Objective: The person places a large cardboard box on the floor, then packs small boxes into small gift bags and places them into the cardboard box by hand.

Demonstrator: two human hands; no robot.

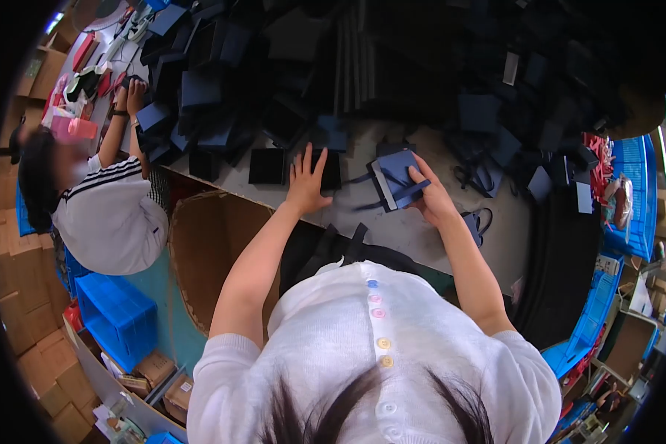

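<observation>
Head camera: your right hand [436, 198] grips a ribboned blue gift box [401, 163] over the grey worktable [429, 244], near and right of centre. Your left hand [305, 186] spreads wide at a black box [332, 174], contact unclear, as a co-worker [111, 214] works at far left. With loose ribbon trailing and just one hand supporting the blue box, a snagged strand or slack pinch could tilt or drop it.

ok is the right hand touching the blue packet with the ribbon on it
Touching. The head view shows the right hand gripping the blue packet at its right side, with a fingertip overlapping its face.
</observation>
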